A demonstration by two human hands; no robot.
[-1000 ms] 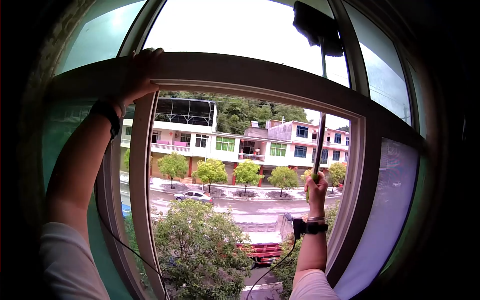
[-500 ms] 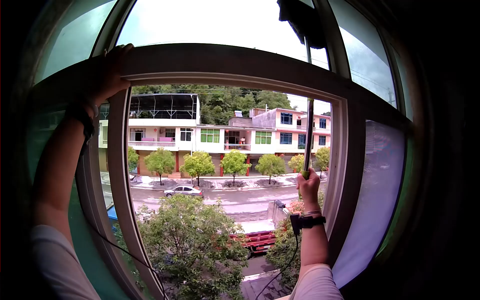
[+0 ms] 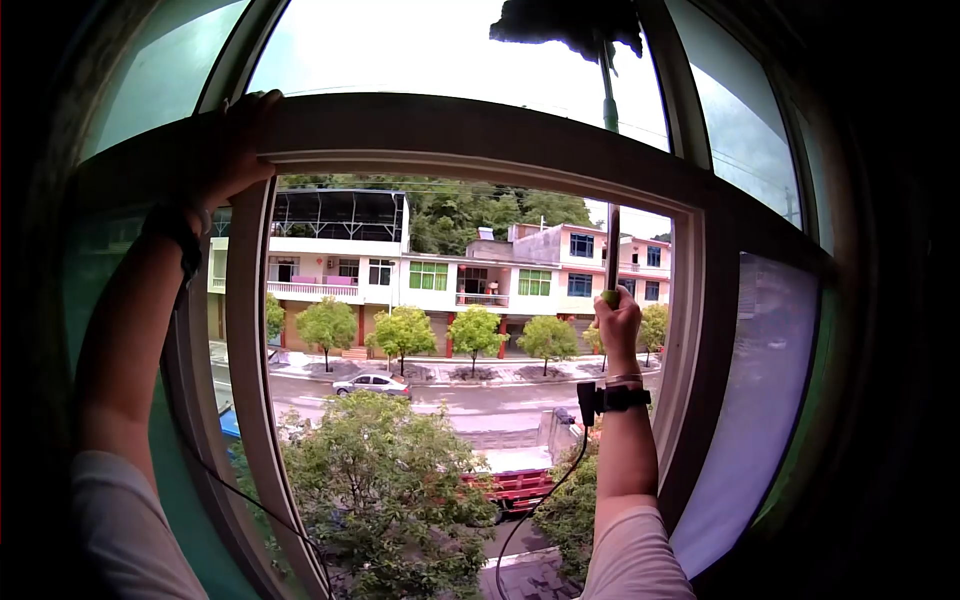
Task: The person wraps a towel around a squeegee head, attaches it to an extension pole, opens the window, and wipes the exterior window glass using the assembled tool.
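Observation:
My left hand (image 3: pixel 238 150) grips the upper left of the window frame (image 3: pixel 450 125), its fingers hooked over the crossbar. Reaching out through the open window, my right hand (image 3: pixel 618 328) is wrapped round the green grip of a long pole (image 3: pixel 612 245). The pole runs upward outside, behind the crossbar. At its top a dark, shaggy-edged head (image 3: pixel 570 22) shows through the upper pane against the sky. Black straps with a cable circle my wrists.
Frosted glass (image 3: pixel 745 390) stands at the right, greenish glass at the left. A thin black cable (image 3: pixel 235 482) crosses the lower left. Outside are a leafy tree (image 3: pixel 385 490), a red truck (image 3: pixel 520 490), a street with a car (image 3: pixel 372 383), and buildings.
My right hand has risen with the pole. The dark head has moved up and left across the upper pane, and it now lies wider. My left hand stays on the frame; the view has shifted.

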